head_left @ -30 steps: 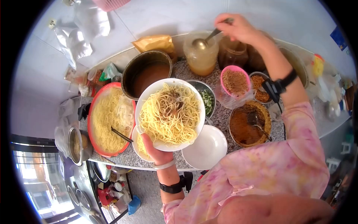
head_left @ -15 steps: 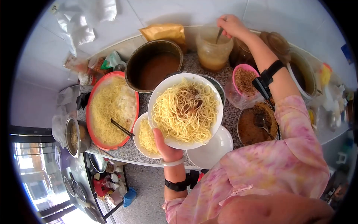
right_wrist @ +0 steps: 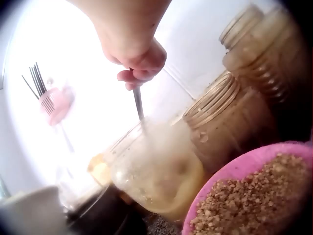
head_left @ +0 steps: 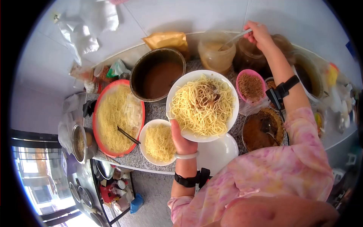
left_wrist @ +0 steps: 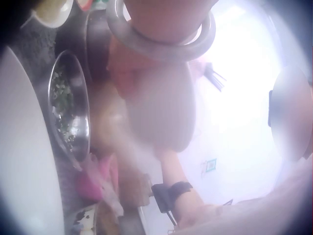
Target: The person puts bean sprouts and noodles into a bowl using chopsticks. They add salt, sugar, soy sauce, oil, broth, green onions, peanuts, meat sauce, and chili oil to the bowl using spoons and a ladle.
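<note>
My left hand (head_left: 184, 142) holds a white bowl (head_left: 171, 113) from beneath, its thumb at the near rim. Yellow noodles (head_left: 200, 117) with a dark brown sauce patch (head_left: 208, 94) heap inside it. In the left wrist view, the bowl's underside (left_wrist: 164, 107) is blurred. My right hand (head_left: 261, 36) grips a metal spoon (head_left: 239, 36) by its handle, fingers curled round it in the right wrist view. The spoon slants down into a cloudy plastic jar (head_left: 215, 56) of pale yellowish liquid; its scoop end is hidden inside.
Left are a red-rimmed tray (head_left: 95, 125) of noodles with chopsticks (head_left: 128, 135) and a smaller noodle bowl (head_left: 159, 145). A dark pot (head_left: 133, 81) stands behind. Right are a pink bowl (head_left: 250, 85) of crumbs and a sauce pan (head_left: 257, 132). Another white bowl (head_left: 223, 151) lies below the held one.
The spoon, first above the jar mouth, has gone down into the jar, and its handle now leans right. The held noodle bowl has shifted right, uncovering more of the smaller noodle bowl.
</note>
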Motion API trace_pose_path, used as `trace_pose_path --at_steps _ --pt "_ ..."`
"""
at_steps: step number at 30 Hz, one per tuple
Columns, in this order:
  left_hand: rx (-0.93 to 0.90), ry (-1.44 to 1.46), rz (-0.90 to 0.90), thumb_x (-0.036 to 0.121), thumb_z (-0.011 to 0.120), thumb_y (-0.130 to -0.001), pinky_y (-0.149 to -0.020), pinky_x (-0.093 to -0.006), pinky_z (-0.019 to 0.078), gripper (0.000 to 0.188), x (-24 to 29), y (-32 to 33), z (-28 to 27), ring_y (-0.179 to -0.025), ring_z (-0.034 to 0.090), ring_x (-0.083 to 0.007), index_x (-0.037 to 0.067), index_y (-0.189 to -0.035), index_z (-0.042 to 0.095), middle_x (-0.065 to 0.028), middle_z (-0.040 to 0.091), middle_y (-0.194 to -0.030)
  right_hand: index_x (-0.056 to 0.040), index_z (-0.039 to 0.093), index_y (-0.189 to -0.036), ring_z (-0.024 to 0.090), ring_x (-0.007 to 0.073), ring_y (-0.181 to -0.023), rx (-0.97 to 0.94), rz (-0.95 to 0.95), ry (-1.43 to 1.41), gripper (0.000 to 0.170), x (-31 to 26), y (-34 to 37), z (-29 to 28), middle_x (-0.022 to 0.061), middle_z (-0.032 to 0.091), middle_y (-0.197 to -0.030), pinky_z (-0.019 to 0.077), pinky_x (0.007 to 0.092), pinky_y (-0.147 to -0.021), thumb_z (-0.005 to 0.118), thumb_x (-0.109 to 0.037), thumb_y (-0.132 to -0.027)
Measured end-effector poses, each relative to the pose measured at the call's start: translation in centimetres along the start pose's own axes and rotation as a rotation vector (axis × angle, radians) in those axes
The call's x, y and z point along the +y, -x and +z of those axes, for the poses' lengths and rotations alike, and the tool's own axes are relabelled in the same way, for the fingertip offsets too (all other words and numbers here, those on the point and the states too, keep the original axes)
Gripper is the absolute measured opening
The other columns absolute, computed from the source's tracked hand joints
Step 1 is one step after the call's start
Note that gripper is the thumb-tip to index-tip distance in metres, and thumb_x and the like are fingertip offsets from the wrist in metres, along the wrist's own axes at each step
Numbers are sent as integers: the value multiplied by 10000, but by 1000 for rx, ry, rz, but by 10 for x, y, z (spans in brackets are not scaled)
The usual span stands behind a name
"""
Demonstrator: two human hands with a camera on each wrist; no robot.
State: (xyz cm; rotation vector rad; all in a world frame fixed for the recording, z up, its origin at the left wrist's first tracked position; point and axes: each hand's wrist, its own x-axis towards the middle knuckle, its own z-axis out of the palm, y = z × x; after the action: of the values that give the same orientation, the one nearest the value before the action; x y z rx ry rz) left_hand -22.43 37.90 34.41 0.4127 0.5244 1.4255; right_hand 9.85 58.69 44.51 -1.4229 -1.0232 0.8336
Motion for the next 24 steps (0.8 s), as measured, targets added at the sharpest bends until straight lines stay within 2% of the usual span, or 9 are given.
trace_pose_path --at_steps 4,6,13,17,19,20,22,23,24 --pt "-63 100 -57 384 444 -888 -982 -402 356 588 -7 -14 11 -1196 403 -274 68 -1349 261 -124 367 -1338 -21 575 -825 435 99 -371 30 -4 -103 252 -6 9 -20 118 585 -595 296 225 -348 544 -266 -776" --pt "-84 56 -23 404 436 -885 -984 -408 353 607 -17 -19 17 -1195 405 -281 49 -1346 264 -132 370 -1337 -27 579 -807 423 97 -371 28 -47 -169 242 -12 19 -32 111 584 -594 300 223 -357 551 -265 -772" --pt "-144 47 6 415 413 -890 -997 -418 335 606 -37 -44 27 -1205 395 -289 47 -1349 270 -133 367 -1342 -23 592 -787 410 92 -393 67 -190 -126 252 -65 64 -60 107 575 -605 284 218 -373 564 -273 -788" --pt "-163 47 9 400 374 -906 -1006 -421 326 580 -41 -52 32 -1216 384 -290 47 -1352 262 -135 357 -1349 -19 605 -855 384 77 -420 10 -255 -111 278 -92 102 -72 91 571 -630 283 206 -393 545 -289 -827" --pt "-147 37 7 395 370 -909 -1008 -421 324 574 -41 -52 35 -1220 379 -291 46 -1352 261 -134 352 -1353 7 578 -900 373 80 -402 -103 -401 -62 289 -100 122 -76 87 557 -630 270 198 -379 495 -270 -881" --pt "-148 40 7 392 368 -910 -1010 -422 322 572 -41 -52 36 -1221 378 -291 43 -1351 260 -134 348 -1357 7 578 -900 373 80 -402 -104 -398 -62 289 -101 132 -77 87 557 -630 270 198 -379 495 -270 -881" --pt "-145 46 5 393 369 -910 -1008 -421 323 573 -42 -53 35 -1219 380 -291 43 -1351 261 -135 350 -1355 -29 603 -909 421 51 -449 -170 -540 78 280 -102 150 -79 61 578 -641 318 165 -417 476 -279 -904" --pt "-144 53 6 395 370 -910 -1007 -420 324 574 -42 -52 35 -1218 382 -290 42 -1350 263 -135 353 -1353 -29 603 -909 421 51 -449 -172 -538 78 280 -102 156 -79 61 578 -641 318 165 -417 476 -279 -904" --pt "-140 54 5 395 370 -910 -1007 -420 324 574 -42 -52 34 -1218 382 -290 42 -1350 263 -135 353 -1353 -41 604 -934 434 48 -459 -218 -667 160 261 -102 160 -79 52 580 -642 335 162 -424 483 -270 -904"
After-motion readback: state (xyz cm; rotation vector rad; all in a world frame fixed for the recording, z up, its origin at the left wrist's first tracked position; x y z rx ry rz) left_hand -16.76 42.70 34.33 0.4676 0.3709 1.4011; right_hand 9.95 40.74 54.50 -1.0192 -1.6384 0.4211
